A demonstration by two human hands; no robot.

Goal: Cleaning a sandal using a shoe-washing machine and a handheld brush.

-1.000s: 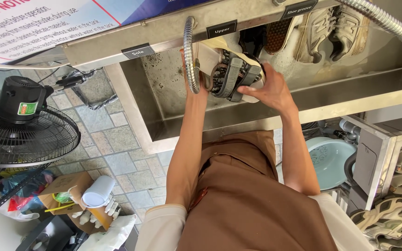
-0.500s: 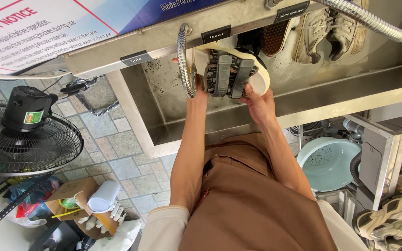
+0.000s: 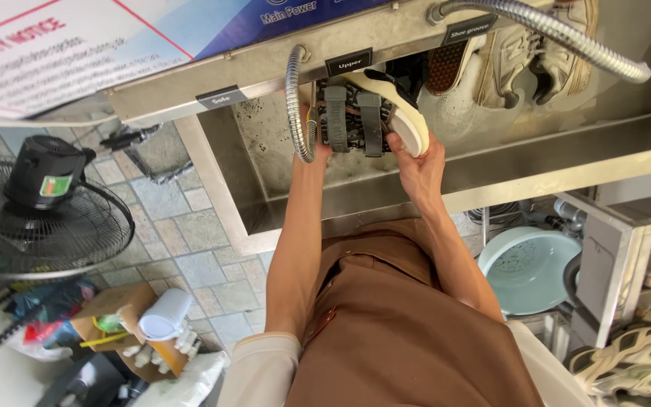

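A stainless steel wash sink [image 3: 506,162] was seen set against a panel of posters, above a floor of grey paving stones [image 3: 182,249], with the view looking down over a brown apron [image 3: 401,339]. A sandal [image 3: 367,113] with a cream sole and dark grey straps was held up inside the sink, close to the back wall and just below the small label plates, its strapped side turned toward the camera. The right hand [image 3: 416,162] was placed under and against the right end of the sandal, the fingers curled round the cream sole edge in a firm grasp. The left hand [image 3: 316,151] was raised at the left end of the sandal, touching it beside a hanging flexible metal hose [image 3: 293,105]; most of that hand was hidden behind the hose and the sandal, so whether it was clenched on the sandal could not be told. A second metal hose [image 3: 566,34] was seen running across the upper right, over a pair of worn pale sneakers [image 3: 533,53] lying in suds at the back of the sink, well apart from the hands. A black floor fan [image 3: 39,203] stood at the left, a cardboard box [image 3: 114,320] of bottles lay below it, and a pale green basin [image 3: 529,267] sat under the sink at the right.
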